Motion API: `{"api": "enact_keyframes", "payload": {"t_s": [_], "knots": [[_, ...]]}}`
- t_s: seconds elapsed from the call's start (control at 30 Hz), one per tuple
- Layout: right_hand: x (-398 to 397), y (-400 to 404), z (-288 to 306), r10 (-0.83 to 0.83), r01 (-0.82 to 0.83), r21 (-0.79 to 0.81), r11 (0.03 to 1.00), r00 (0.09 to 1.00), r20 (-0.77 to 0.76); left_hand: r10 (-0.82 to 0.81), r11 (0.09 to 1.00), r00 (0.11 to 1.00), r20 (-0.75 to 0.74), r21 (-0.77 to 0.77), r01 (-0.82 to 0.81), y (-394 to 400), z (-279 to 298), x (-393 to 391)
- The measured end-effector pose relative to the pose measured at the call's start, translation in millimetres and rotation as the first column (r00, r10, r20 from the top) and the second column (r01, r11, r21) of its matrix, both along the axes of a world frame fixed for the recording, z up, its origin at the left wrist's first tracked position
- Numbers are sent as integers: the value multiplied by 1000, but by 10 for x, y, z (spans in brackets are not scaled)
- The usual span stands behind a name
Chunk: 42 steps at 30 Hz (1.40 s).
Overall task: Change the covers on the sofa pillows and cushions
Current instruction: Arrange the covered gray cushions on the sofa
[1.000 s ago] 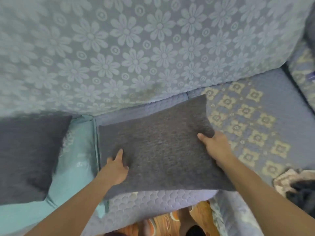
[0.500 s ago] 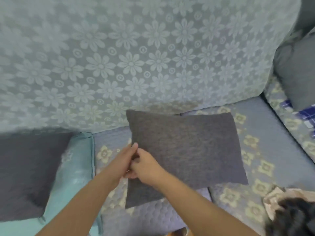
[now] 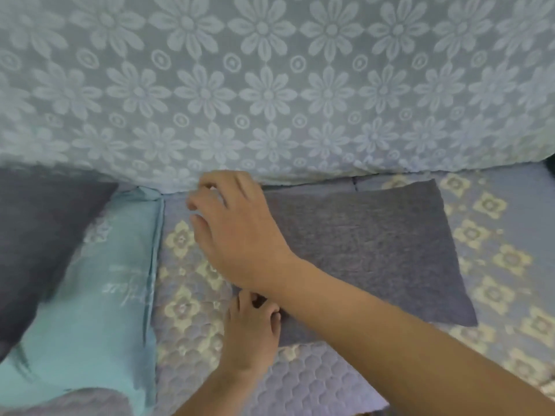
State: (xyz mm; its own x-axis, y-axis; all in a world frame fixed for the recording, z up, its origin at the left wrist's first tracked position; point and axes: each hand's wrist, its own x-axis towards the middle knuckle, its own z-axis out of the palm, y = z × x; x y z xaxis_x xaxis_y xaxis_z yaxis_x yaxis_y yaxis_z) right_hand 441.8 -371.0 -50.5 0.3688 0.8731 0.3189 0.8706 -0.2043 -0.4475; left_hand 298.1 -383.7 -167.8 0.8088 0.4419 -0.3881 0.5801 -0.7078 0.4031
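Here, in the head view, the flat dark grey felt-like pillow cover (image 3: 375,250) lies on the sofa seat (image 3: 186,301), which wears a quilted lavender spread with pale yellow flower motifs; its long axis runs left to right, roughly parallel with the foot of the backrest, draped in a pale blue-grey cloth with a daisy pattern (image 3: 270,85). The relation that matters is at the cover's left short edge: both hands sit there, one above the other. The right hand (image 3: 237,235) reaches across from the right, its forearm crossing over the cover's near left corner, its fingers (image 3: 207,187) spread and slightly bent over the far left corner, close under the backrest; I cannot tell whether they pinch fabric or only hover. The left hand (image 3: 250,328) is nearer the body, its fingers curled at the near left edge, seemingly gripping it. The bulk of the cover stretches away to the right of both hands, so any opening being worked probably lies along this left edge. That edge is almost wholly hidden by the right hand and wrist, and no zip or opening shows. To the left, a light teal cushion (image 3: 99,295) and a darker grey pillow (image 3: 36,241) are blurred, the latter cut off by the frame.
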Motion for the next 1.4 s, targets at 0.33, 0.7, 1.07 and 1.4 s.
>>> {"api": "enact_keyframes", "payload": {"t_s": [0.33, 0.7, 1.07, 1.4], "knots": [[890, -2157, -1109, -240, 256, -874, 414, 956, 166, 404, 833, 915, -14, -408, -374, 377, 104, 436], [835, -1695, -778, -77, 119, -344, 932, 988, 133, -15, 992, 1000, 15, 128, 13, 417, -720, 910], [2226, -2808, -1301, -970, 698, -676, 237, 132, -205, 215, 971, 887, -408, -8, -239, 656, -210, 1471], [2132, -3574, -1551, -725, 606, -731, 313, -345, -596, 769, 336, 559, -311, -546, -767, 190, 114, 1376]]}}
